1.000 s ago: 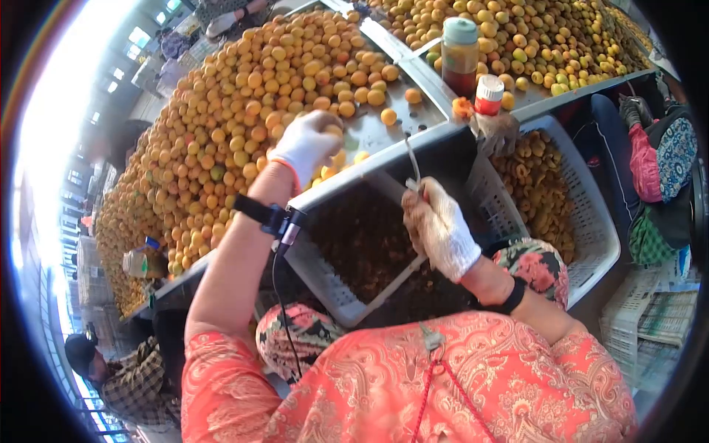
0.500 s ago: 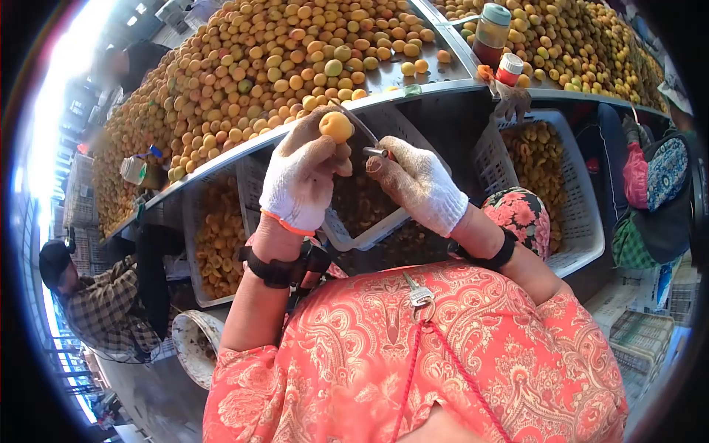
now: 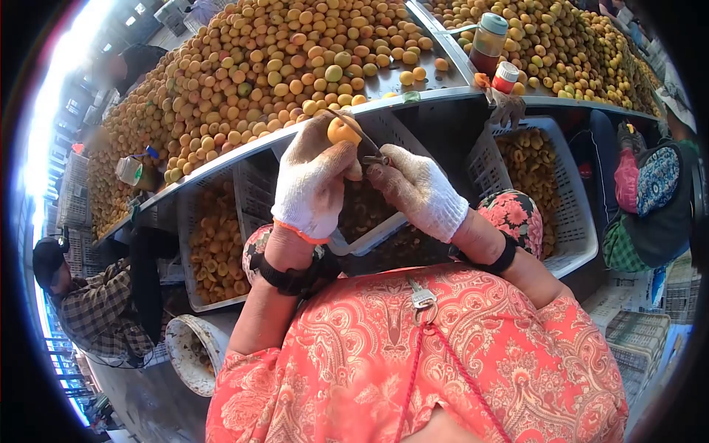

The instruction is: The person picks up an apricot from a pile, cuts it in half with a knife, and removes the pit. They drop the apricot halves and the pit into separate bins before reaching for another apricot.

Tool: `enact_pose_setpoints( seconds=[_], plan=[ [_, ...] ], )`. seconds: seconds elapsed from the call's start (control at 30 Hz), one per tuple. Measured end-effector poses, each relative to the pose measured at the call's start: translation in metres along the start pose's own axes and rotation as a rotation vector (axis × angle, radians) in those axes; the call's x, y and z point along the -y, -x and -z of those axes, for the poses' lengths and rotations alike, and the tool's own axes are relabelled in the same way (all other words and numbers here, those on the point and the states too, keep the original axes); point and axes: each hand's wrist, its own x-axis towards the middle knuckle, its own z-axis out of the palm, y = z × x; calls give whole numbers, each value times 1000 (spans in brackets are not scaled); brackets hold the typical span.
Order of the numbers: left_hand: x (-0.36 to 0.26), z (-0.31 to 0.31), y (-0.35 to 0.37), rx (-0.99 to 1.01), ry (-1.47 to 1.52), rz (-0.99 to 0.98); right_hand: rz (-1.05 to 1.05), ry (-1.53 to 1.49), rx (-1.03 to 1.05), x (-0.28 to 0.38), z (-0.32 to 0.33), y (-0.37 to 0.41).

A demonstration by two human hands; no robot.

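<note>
Our left hand (image 3: 306, 181): one apricot (image 3: 344, 131), held. Our right hand (image 3: 419, 184): one knife (image 3: 368, 140), gripped; its blade could skid off curved skin into our fingers.

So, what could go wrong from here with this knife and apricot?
The knife's thin blade is right at the apricot in the left hand; if the right hand slips, it might nick gloved fingers.

Loose apricots sit along the table rim, so a bump could roll one off.

The white-lidded red jar stands near that edge and might get knocked.
</note>
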Motion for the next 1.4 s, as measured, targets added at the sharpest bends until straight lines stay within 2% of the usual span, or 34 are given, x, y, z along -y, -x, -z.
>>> enact_pose_setpoints(
  seconds=[0.1, 0.23, 0.57, 0.83, 1.0, 1.1, 1.17, 1.4],
  plan=[
    [-1, -4, 0, -72, 1, -29, 1, -58, -5, -3, -1, -1],
    [-2, -7, -1, -70, 56, -39, -15, -60, -1, -2, 0, -2],
    [-7, 1, 4, 14, 153, -38, -22, -146, -19, 2, 3, 1],
    [-9, 0, 6, 62, 207, -31, -2, -35, 2, 8, 1, 5],
    [-12, -6, 7, -42, 127, -25, 7, -27, -5, 9, 3, 6],
    [-10, -5, 5, -45, 113, -38, -58, 20, 37, 8, 4, 5],
    [-8, -5, 5, -50, 101, -32, 68, 8, -34, 1, 2, 5],
    [-9, -13, 6, -103, 107, -60, 11, 10, -9, 7, 2, 4]
  ],
)
